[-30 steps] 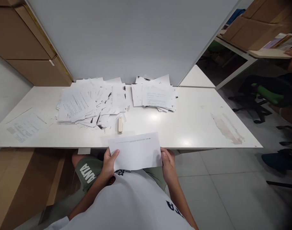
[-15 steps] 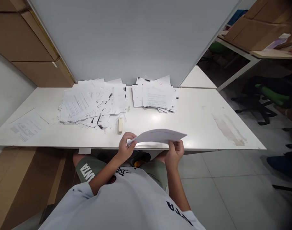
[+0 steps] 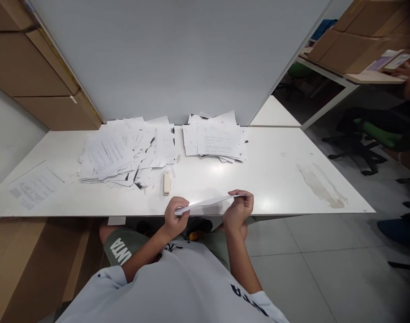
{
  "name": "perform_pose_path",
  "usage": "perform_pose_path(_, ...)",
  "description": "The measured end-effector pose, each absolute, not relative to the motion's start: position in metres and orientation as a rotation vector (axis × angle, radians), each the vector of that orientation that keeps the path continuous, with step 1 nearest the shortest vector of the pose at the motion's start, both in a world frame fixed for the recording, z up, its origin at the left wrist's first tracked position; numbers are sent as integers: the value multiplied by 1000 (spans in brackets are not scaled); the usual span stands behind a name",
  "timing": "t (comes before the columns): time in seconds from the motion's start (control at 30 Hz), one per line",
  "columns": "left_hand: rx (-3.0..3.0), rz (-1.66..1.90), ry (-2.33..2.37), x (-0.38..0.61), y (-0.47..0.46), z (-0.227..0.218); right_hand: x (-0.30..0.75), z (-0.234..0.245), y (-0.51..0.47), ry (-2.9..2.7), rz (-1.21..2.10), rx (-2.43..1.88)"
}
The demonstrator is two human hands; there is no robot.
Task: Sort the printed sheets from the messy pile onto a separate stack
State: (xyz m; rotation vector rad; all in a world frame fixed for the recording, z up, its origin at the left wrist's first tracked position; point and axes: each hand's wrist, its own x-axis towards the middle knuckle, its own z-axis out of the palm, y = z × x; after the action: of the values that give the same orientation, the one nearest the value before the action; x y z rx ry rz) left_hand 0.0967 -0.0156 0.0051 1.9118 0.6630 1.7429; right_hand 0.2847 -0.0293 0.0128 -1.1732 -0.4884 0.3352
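Note:
Both my hands hold one white sheet of paper [image 3: 208, 202] edge-on, just over the front edge of the white table [image 3: 275, 179]. My left hand [image 3: 174, 216] pinches its left end. My right hand [image 3: 239, 209] is closed on its right end, fingers curled over the top. A small cream stapler [image 3: 166, 182] lies on the table just beyond the sheet. Behind it spreads a large messy pile of printed papers [image 3: 124, 150], and a smaller stack of papers [image 3: 216, 140] sits to its right.
A single printed sheet [image 3: 33, 186] lies at the table's far left. A grey partition [image 3: 178, 58] backs the table. Cardboard boxes [image 3: 33, 76] stand at left and upper right. Another person's hand [image 3: 408, 74] is at a desk on the far right, near chairs.
The sheet went from upright near my lap to nearly flat, edge-on, over the table's front edge. Both hands moved forward and up with it.

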Motion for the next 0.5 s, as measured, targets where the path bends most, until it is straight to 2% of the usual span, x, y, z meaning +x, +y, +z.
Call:
perform_pose_path(0.3, 1929, 1858, 528, 85, -20, 23, 274, 18, -40, -504, 284, -1054)
perform_pose_path(0.5, 1779, 1723, 687, 84, -23, 7, 282, -1, -40, -527, 392, -1265)
